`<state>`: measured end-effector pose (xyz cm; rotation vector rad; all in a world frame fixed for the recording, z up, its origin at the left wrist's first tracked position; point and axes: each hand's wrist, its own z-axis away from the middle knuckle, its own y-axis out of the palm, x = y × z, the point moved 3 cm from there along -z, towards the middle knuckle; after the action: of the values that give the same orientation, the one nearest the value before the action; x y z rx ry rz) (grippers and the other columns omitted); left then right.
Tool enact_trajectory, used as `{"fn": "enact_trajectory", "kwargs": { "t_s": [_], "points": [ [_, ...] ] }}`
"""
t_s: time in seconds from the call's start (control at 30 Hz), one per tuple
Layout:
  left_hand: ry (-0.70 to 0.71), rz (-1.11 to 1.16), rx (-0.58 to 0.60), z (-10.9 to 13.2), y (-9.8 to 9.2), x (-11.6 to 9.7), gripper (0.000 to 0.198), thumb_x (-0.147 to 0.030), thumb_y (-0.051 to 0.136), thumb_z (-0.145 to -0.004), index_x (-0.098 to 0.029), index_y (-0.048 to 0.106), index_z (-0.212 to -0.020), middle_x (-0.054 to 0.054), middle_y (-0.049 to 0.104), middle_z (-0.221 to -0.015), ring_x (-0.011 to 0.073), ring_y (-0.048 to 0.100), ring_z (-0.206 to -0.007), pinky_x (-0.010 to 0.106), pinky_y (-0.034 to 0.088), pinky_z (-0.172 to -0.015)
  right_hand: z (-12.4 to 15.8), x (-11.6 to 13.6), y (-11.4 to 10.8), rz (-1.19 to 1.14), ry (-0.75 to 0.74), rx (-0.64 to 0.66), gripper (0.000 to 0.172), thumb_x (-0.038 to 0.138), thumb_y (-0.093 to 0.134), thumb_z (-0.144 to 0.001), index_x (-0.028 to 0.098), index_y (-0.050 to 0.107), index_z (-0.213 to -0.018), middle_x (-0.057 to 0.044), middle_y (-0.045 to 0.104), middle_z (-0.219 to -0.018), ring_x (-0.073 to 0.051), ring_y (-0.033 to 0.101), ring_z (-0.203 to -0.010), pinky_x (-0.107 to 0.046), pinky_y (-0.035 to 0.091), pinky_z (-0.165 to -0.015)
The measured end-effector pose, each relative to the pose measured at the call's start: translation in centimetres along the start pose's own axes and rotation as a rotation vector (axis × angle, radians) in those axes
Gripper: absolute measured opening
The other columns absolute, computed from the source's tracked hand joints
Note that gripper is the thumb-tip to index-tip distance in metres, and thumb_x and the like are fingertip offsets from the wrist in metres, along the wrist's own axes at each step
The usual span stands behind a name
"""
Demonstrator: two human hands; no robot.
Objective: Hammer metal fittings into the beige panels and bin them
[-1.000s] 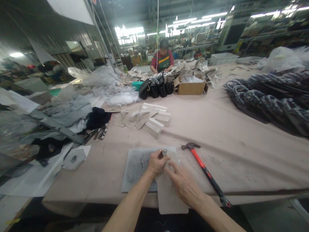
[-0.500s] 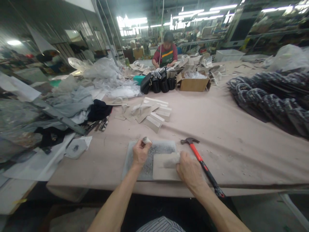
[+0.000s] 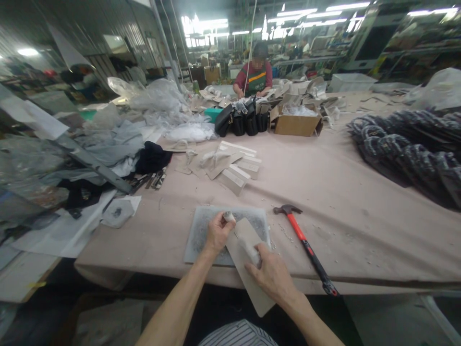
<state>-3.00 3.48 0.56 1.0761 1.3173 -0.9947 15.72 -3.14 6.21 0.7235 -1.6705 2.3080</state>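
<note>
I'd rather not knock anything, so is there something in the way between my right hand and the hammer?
Nothing visible stands in the way: only lightly littered tablecloth lies between your right hand and the hammer. That hand does hold the beige panel, though.

Hammer [image 3: 306, 245] blocks right; gap between board [image 3: 200, 234] and pale pieces [image 3: 235, 178].

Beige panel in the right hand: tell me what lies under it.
The beige panel overlaps the grey board and the table edge; its lower end juts past. What it directly covers is hidden.
</note>
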Motion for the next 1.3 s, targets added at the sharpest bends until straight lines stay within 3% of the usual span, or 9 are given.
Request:
{"fn": "enact_trajectory", "kwargs": {
  "t_s": [0.13,0.37,0.53,0.7,0.83,0.97,1.1,1.2,1.3],
  "points": [
    [-0.014,0.051,-0.006,-0.4,1.0,-0.4,0.032,-0.032,0.073,-0.075,-0.016,0.064,-0.102,0.007,0.074,-0.092,0.0199,0.071,-0.084,0.028,0.055,-0.077,-0.2,-0.1,-0.2,0.040,0.016,-0.092,0.051,0.028,0.051,-0.093,0.016,0.043,-0.142,-0.011,0.073,-0.098,-0.027,0.070,-0.089,-0.036,0.050,-0.076],
    [0.036,0.017,0.046,-1.8,3.2,-2.4,0.023,-0.028,0.071,-0.075,-0.016,0.066,-0.094,0.005,0.073,-0.089,0.0171,0.068,-0.079,0.024,0.053,-0.072,-0.7,-0.3,-0.5,0.146,-0.021,-0.363,0.046,0.032,0.035,-0.102,0.018,0.048,-0.143,-0.015,0.071,-0.108,-0.026,0.070,-0.085,-0.035,0.053,-0.070],
    [0.029,-0.007,0.100,-2.4,4.8,-1.7,0.024,-0.029,0.070,-0.075,-0.016,0.067,-0.095,0.005,0.074,-0.089,0.0169,0.068,-0.080,0.023,0.051,-0.073,-1.9,-0.1,0.9,0.180,0.062,-0.287,0.048,0.035,0.042,-0.099,0.019,0.046,-0.144,-0.013,0.071,-0.101,-0.026,0.070,-0.078,-0.035,0.052,-0.065],
    [-0.005,-0.014,0.173,-2.7,5.5,0.3,0.027,-0.030,0.069,-0.075,-0.014,0.068,-0.097,0.006,0.074,-0.089,0.0161,0.066,-0.076,0.023,0.050,-0.070,-2.4,0.7,1.5,0.002,0.117,-0.180,0.054,0.040,0.043,-0.098,0.016,0.042,-0.147,-0.015,0.071,-0.108,-0.030,0.070,-0.091,-0.038,0.052,-0.076],
    [-0.033,0.040,0.143,-3.0,5.4,1.2,0.027,-0.032,0.070,-0.076,-0.014,0.066,-0.096,0.005,0.074,-0.088,0.0162,0.066,-0.076,0.024,0.051,-0.072,-2.4,0.0,0.5,-0.135,0.083,-0.142,0.059,0.051,0.048,-0.094,0.017,0.047,-0.142,-0.014,0.069,-0.115,-0.029,0.067,-0.102,-0.038,0.050,-0.085],
    [-0.049,0.060,0.134,-3.1,5.4,1.3,0.027,-0.035,0.071,-0.076,-0.015,0.066,-0.093,0.006,0.074,-0.087,0.0170,0.067,-0.078,0.025,0.051,-0.073,-2.6,-3.2,-1.5,-0.125,0.087,-0.311,0.051,0.051,0.042,-0.096,0.016,0.054,-0.131,-0.012,0.067,-0.109,-0.024,0.066,-0.093,-0.035,0.050,-0.080],
    [-0.059,0.053,0.119,-3.2,5.4,1.2,0.027,-0.036,0.071,-0.075,-0.014,0.066,-0.091,0.005,0.073,-0.086,0.0168,0.067,-0.078,0.025,0.051,-0.074,-2.3,-8.1,-3.9,0.151,0.200,-0.495,0.044,0.043,0.041,-0.098,0.010,0.057,-0.124,-0.016,0.064,-0.109,-0.027,0.063,-0.095,-0.036,0.047,-0.076],
    [-0.068,0.054,0.105,-3.4,5.5,1.3,0.027,-0.036,0.071,-0.075,-0.015,0.066,-0.091,0.005,0.073,-0.085,0.0168,0.067,-0.078,0.024,0.050,-0.073,-1.9,-11.4,-4.7,0.298,0.283,-0.475,0.045,0.042,0.041,-0.099,0.008,0.057,-0.123,-0.017,0.062,-0.105,-0.029,0.061,-0.094,-0.036,0.045,-0.076],
    [-0.064,0.046,0.096,-3.5,5.5,1.4,0.027,-0.035,0.070,-0.075,-0.014,0.066,-0.091,0.005,0.073,-0.084,0.0167,0.067,-0.076,0.024,0.050,-0.072,-1.6,-13.8,-4.3,0.340,0.349,-0.348,0.042,0.042,0.045,-0.098,0.010,0.058,-0.120,-0.015,0.061,-0.101,-0.029,0.061,-0.092,-0.037,0.044,-0.075]
  ]
}}
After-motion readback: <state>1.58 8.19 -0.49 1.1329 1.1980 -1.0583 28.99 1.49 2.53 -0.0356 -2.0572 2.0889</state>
